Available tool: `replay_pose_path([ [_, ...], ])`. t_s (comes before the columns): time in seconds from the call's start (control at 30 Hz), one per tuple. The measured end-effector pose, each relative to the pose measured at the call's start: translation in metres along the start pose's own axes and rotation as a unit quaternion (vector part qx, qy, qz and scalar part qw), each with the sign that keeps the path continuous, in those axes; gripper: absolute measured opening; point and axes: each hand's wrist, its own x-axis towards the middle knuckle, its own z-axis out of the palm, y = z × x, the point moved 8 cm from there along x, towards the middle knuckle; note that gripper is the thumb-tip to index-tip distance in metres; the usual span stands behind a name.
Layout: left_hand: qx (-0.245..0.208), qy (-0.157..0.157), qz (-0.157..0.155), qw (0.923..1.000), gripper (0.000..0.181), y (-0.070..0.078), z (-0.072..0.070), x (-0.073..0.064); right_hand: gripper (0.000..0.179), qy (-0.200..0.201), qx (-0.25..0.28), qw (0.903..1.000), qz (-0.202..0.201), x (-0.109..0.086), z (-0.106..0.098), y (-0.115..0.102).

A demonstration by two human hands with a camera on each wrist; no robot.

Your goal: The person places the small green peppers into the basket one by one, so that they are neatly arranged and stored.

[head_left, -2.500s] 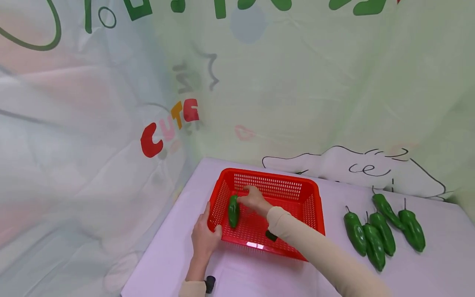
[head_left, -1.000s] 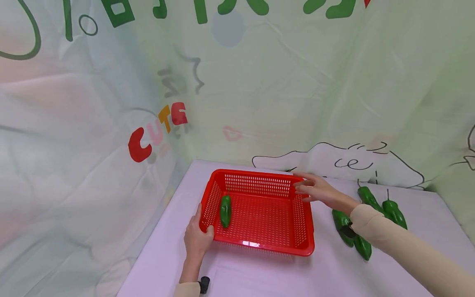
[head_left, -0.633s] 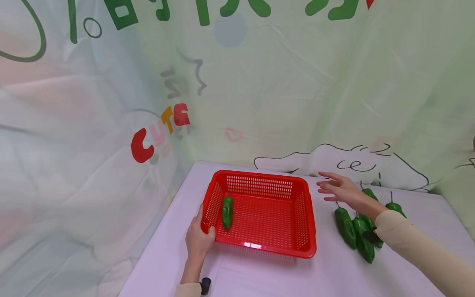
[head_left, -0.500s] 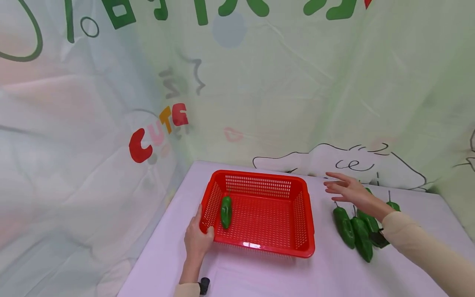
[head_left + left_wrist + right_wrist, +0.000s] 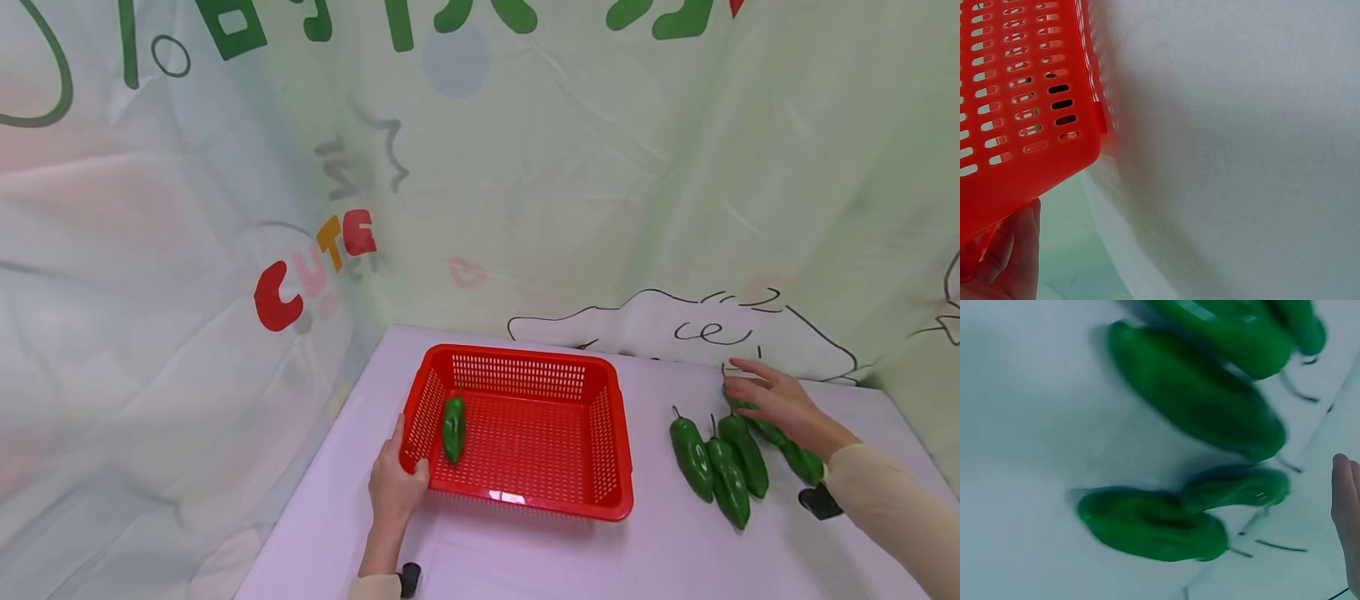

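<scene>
My left hand (image 5: pixel 396 483) grips the near left corner of a red plastic basket (image 5: pixel 525 498), thumb over the rim. In the left wrist view, its fingers (image 5: pixel 1022 250) lie against the basket's outer side (image 5: pixel 1022 169). One green pepper (image 5: pixel 453 429) lies inside, by the left wall. My right hand (image 5: pixel 780 404) hovers over a group of green peppers (image 5: pixel 727 483) right of the basket, fingers extended and holding nothing. It partly hides the two rear ones, including a pepper (image 5: pixel 802 462) at the right. The right wrist view shows several peppers (image 5: pixel 1194 394), slightly blurred.
A pale table (image 5: pixel 487 550) carries the basket and the peppers. Printed cloth walls (image 5: pixel 562 208) rise behind it and along its left side. A strip of table separates the basket from the loose peppers.
My right hand has left the pepper inside the basket, passed over the basket's right rim and reached the loose peppers. My left hand keeps its grip on the basket.
</scene>
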Motion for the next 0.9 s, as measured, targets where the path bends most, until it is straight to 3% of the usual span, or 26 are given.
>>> replay_pose_path([
  [0.13,0.002,0.004,0.005,1.0000,0.076,0.000,-0.001,0.000,0.077,0.018,0.007,0.9996,0.019,-0.001,-0.013,0.021],
  [0.43,-0.001,0.003,0.010,0.9999,0.078,0.002,0.000,0.001,0.079,0.058,-0.048,0.9957,0.054,-0.009,-0.041,0.048],
  [0.6,0.003,0.006,0.011,0.9999,0.078,0.002,-0.001,0.001,0.075,0.060,-0.069,0.9938,0.064,-0.012,-0.046,0.063],
  [0.9,-0.003,0.005,0.015,0.9999,0.077,0.003,-0.002,0.002,0.085,0.076,-0.048,0.9889,0.118,-0.009,-0.046,0.096],
])
